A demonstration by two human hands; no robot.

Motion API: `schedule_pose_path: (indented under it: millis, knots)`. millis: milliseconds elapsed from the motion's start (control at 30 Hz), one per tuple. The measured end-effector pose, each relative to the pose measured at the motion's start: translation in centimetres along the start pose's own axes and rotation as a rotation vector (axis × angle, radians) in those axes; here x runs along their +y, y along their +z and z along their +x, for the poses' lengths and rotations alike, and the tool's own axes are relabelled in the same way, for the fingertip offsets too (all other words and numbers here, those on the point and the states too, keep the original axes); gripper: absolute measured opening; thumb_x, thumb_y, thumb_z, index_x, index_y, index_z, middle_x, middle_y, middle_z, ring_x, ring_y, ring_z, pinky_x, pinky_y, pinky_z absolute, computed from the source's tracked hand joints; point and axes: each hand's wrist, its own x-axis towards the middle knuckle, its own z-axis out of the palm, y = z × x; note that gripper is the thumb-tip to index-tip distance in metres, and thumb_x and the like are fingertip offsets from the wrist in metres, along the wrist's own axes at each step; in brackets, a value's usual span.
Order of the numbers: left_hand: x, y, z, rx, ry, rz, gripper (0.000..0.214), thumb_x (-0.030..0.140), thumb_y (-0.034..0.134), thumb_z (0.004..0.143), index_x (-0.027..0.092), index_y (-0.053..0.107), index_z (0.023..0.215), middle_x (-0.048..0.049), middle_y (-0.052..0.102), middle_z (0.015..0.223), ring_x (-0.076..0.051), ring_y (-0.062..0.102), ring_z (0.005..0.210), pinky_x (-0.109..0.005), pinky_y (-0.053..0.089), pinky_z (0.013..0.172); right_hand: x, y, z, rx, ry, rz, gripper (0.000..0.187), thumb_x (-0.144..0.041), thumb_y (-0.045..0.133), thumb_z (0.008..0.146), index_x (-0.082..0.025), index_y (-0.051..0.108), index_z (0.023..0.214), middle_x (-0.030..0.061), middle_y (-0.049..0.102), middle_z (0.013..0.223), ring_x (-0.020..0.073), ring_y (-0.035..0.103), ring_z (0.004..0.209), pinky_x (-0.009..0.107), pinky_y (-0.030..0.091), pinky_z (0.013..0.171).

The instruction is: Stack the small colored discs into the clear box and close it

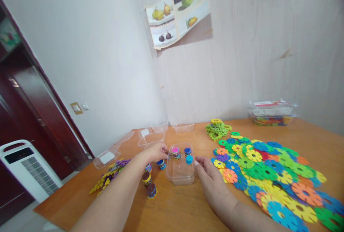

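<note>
Left hand (158, 151) curled — right hand (211, 179) at box (179, 179)

The single view looked out from the person's head, above the near side of the shallow clear plastic tub (180, 179), facing forward and down across it. The lens sat near enough that the person's bare left hand (156, 152) and bare right hand (212, 180) showed plainly on either side of the tub. Its wide field ran past the tub to the pale wood-grained wall (255, 52) behind, and well left to the dark red wooden door (40, 117).
</note>
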Motion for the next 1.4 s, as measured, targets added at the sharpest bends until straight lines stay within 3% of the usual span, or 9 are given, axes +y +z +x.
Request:
schedule_pose_path:
  millis: [300,433,633,800,967,1167,1300,1400]
  knots:
    - [0.2,0.2,0.3,0.024,-0.023,0.004,0.017,0.019,0.064,0.062,0.017,0.072,0.077,0.0007,0.068,0.065,-0.013,0.061,0.064,-0.019,0.041,0.056,-0.7,-0.2,-0.1,-0.001,-0.007,-0.031,0.033,-0.044,0.055,0.084,-0.018,0.060,0.103,0.0110,0.070,0.108,0.0242,0.066,0.100,0.035,0.051,0.087]
    - [0.6,-0.8,-0.1,0.094,-0.030,0.010,0.020,0.018,0.062,0.064,0.016,0.071,0.082,-0.0007,0.071,0.074,-0.014,0.062,0.068,-0.020,0.042,0.058,-0.9,-0.1,-0.2,0.007,-0.002,-0.032,0.033,-0.045,0.056,0.082,-0.018,0.062,0.101,0.0105,0.071,0.106,0.0243,0.066,0.099,0.035,0.052,0.087]
    - [3.6,-2.7,-1.4,0.216,0.027,-0.009,0.023,0.019,0.062,0.070,0.017,0.067,0.092,-0.0024,0.071,0.089,-0.014,0.063,0.080,-0.022,0.045,0.068,-1.0,0.0,-0.3,0.027,-0.008,-0.039,0.034,-0.048,0.054,0.084,-0.020,0.063,0.101,0.0091,0.071,0.107,0.0235,0.066,0.100,0.033,0.051,0.087]
    - [7.4,-1.4,-2.1,0.113,0.185,-0.073,0.020,0.023,0.062,0.072,0.018,0.065,0.091,-0.0019,0.071,0.088,-0.015,0.063,0.077,-0.022,0.045,0.064,-0.9,-0.1,-0.4,0.002,-0.015,-0.047,0.035,-0.047,0.054,0.084,-0.019,0.062,0.102,0.0095,0.071,0.106,0.0239,0.065,0.100,0.033,0.051,0.087]
    - [9.2,1.0,-1.6,0.043,0.240,0.042,0.015,0.019,0.060,0.070,0.018,0.065,0.084,-0.0001,0.069,0.078,-0.014,0.060,0.069,-0.021,0.041,0.059,-0.9,-0.2,-0.4,-0.034,-0.022,-0.009,0.035,-0.046,0.053,0.086,-0.018,0.060,0.106,0.0099,0.070,0.106,0.0243,0.064,0.100,0.036,0.051,0.088]
    - [9.8,2.2,-1.3,0.011,0.318,0.055,0.011,0.020,0.059,0.073,0.019,0.065,0.081,0.0000,0.070,0.080,-0.013,0.059,0.071,-0.020,0.039,0.061,-1.4,0.1,-0.4,0.009,-0.029,0.010,0.036,-0.047,0.055,0.084,-0.017,0.063,0.102,0.0099,0.072,0.101,0.0244,0.066,0.097,0.036,0.051,0.087]
    - [9.2,0.9,-1.5,0.044,0.277,0.047,0.017,0.022,0.055,0.076,0.018,0.066,0.088,-0.0014,0.070,0.080,-0.014,0.060,0.070,-0.021,0.039,0.060,-1.3,0.1,-0.4,0.028,-0.047,0.002,0.033,-0.046,0.055,0.083,-0.019,0.066,0.100,0.0081,0.073,0.097,0.0248,0.066,0.094,0.036,0.053,0.084]
    - [7.7,-1.0,-1.3,0.146,0.236,0.050,0.018,0.023,0.053,0.078,0.018,0.065,0.090,-0.0014,0.069,0.081,-0.014,0.059,0.071,-0.022,0.039,0.060,-1.2,0.1,-0.4,0.035,-0.055,-0.002,0.032,-0.046,0.055,0.083,-0.021,0.067,0.098,0.0075,0.073,0.097,0.0246,0.067,0.093,0.036,0.054,0.083]
